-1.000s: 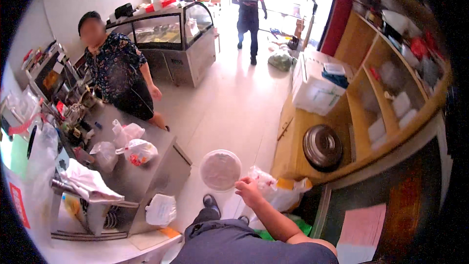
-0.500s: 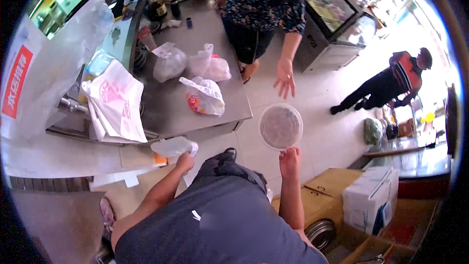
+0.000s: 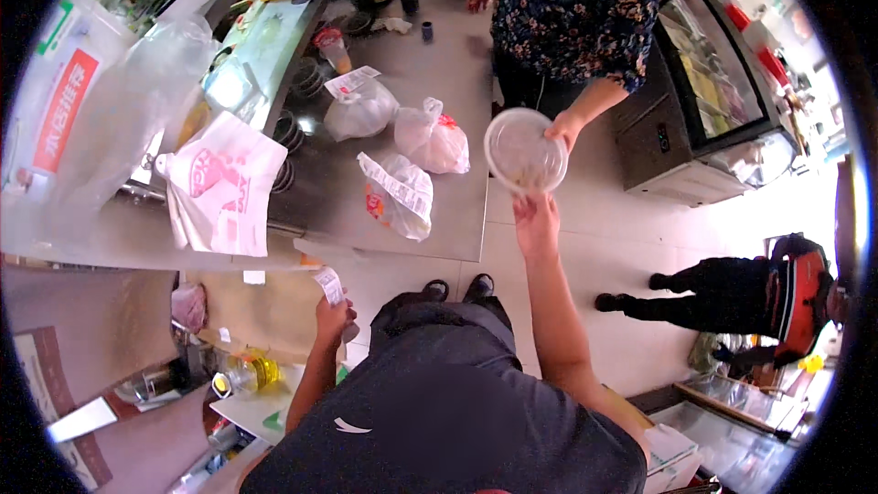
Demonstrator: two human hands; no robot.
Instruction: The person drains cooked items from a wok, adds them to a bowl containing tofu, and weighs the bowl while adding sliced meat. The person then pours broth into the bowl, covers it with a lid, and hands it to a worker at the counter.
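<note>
My right hand [image 3: 536,220] stretches forward, fingers closed on the near rim of a round, see-through plastic food container [image 3: 523,148]. A co-worker's hand [image 3: 569,126] touches the far right side of that same container, so two hands are on it at once. Its contents look pale and cannot be made out. Lower left, my left hand [image 3: 336,318] is closed round a white printed paper slip [image 3: 329,285], which sticks up above the fingers. Something pale shows below that hand, too unclear to name.
Several tied white plastic bags [image 3: 398,197] stand on the steel counter [image 3: 457,229]. White folded bags [image 3: 224,187] hang at its left end. The co-worker in a flowered top [image 3: 572,18] stands beyond, near a glass display case [image 3: 704,82]. Another person [image 3: 722,302] is at far right.
The container has moved forward with my right hand, and the co-worker's hand has come onto it. My left hand has shifted slightly down and left. The person at right has moved.
</note>
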